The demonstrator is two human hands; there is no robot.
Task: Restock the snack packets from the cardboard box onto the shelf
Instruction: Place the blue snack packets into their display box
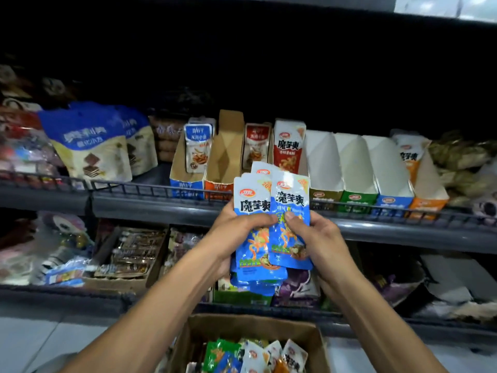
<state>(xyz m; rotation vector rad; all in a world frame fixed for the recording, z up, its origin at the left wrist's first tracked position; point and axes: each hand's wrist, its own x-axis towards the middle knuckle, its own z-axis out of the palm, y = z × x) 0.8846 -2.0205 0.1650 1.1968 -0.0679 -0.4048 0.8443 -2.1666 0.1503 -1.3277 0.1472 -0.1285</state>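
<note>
While both hands are gripping the stack of glossy blue-and-white plastic snack packets (271, 224), the left hand (236, 232) is clamping its middle and the right hand (309, 235) is pinching the front packet. The stack is hovering before the grey wire-railed metal shelf (161, 208) front edge, above the open brown cardboard box (250, 329). Advisable: square edges, then slot upright into the blue-fronted white card display tray (390, 179).

I'm looking at a dim shop aisle; the upper part of the view is nearly black, with a pale lit strip (441, 6) in the top right corner. Grey metal shelving (403, 232) runs across in tiers, each edged by a low wire rail (129, 187). Big blue bags (88, 138) stand on the left. Pale floor tiles (40, 343) show at the lower left.
</note>
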